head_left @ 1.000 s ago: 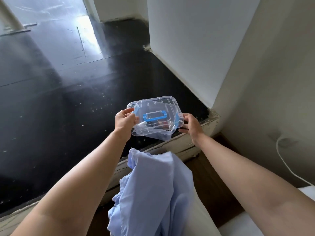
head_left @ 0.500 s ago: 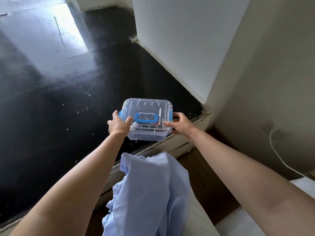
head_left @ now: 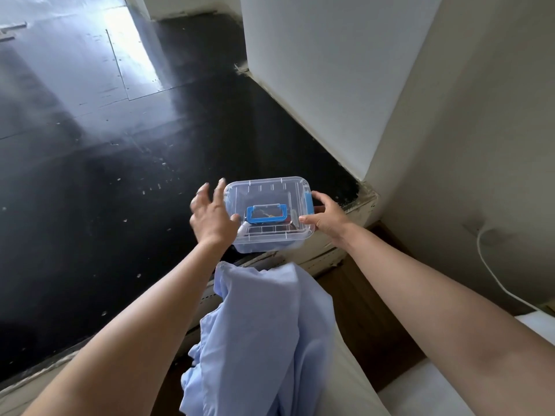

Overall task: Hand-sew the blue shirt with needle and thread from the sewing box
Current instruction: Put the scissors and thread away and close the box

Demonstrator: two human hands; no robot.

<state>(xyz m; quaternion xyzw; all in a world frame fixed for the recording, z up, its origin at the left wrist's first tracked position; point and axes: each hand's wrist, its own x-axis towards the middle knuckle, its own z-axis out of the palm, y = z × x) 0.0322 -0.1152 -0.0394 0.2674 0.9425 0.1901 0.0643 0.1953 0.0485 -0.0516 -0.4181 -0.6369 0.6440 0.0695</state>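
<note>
A clear plastic sewing box [head_left: 270, 193] with a blue handle and blue side clips is held out in front of me over the edge of a dark surface. My right hand [head_left: 326, 219] grips its right side, thumb on the lid and fingers behind the blue clip. My left hand [head_left: 210, 216] is at the box's left side with fingers spread and lifted, its thumb near the lid's left edge. Small dark items show dimly through the lid. The light blue shirt [head_left: 264, 331] lies crumpled over my lap below the box.
A black glossy surface [head_left: 105, 190] stretches left and ahead, ending in a worn pale edge [head_left: 339, 247]. White walls [head_left: 330, 70] rise on the right. A white cable [head_left: 492, 274] hangs down the right wall. Brown floor [head_left: 369, 310] lies beside my leg.
The box has levelled out from its earlier tilt and sits lower. My left hand has let go of the box's left side and opened its fingers; my right hand keeps its grip.
</note>
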